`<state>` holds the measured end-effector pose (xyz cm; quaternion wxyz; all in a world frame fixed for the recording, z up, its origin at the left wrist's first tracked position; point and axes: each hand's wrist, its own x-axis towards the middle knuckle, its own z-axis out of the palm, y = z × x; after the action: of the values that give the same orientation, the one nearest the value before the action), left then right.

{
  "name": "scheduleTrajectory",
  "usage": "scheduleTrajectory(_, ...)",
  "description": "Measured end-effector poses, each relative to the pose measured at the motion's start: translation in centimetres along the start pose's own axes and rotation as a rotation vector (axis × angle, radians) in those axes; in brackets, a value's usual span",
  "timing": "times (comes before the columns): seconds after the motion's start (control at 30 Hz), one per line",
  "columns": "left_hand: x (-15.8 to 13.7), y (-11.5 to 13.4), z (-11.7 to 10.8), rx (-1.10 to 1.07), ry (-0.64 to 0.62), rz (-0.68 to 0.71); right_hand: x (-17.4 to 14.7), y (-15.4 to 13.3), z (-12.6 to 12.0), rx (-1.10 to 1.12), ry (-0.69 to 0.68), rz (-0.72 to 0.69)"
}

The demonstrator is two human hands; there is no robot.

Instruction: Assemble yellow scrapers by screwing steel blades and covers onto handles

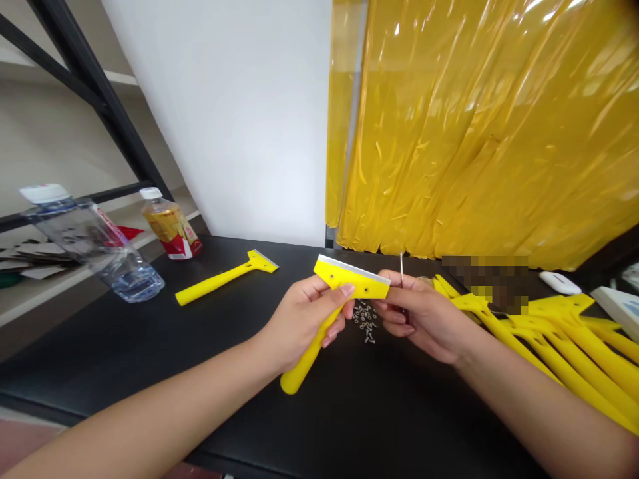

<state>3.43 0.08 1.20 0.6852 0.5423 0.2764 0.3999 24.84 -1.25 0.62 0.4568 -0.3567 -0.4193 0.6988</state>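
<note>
My left hand (304, 319) is closed round the neck of a yellow scraper (304, 368), thumb pressed on its flat head. A metal blade runs along the head's far edge, and two small holes show in the head. My right hand (419, 309) is closed at the right end of the head, its fingertips partly behind it. From that hand a thin metal rod (401, 265) sticks upward; its lower part is hidden by the fingers. Below and between the hands, small screws and nuts (365, 319) lie in a loose pile on the black table (239, 406).
Another yellow scraper (212, 286) lies at left. Several yellow scraper handles (564, 339) are heaped at right, near a white case (560, 283). A clear bottle (94, 239) leans beside a drink bottle (172, 226). Yellow plastic sheeting (479, 133) hangs behind.
</note>
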Motion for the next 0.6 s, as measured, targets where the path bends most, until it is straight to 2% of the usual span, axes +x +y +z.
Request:
scheduleTrajectory(0.23,0.26,0.01,-0.27,-0.018,0.021,-0.015,0.43,0.08,-0.6,0.072,0.007,-0.024)
scheduleTrajectory(0.6,0.37,-0.07,-0.32,-0.028,0.054,-0.017,0.19,0.16,-0.1,0.165,0.003,-0.028)
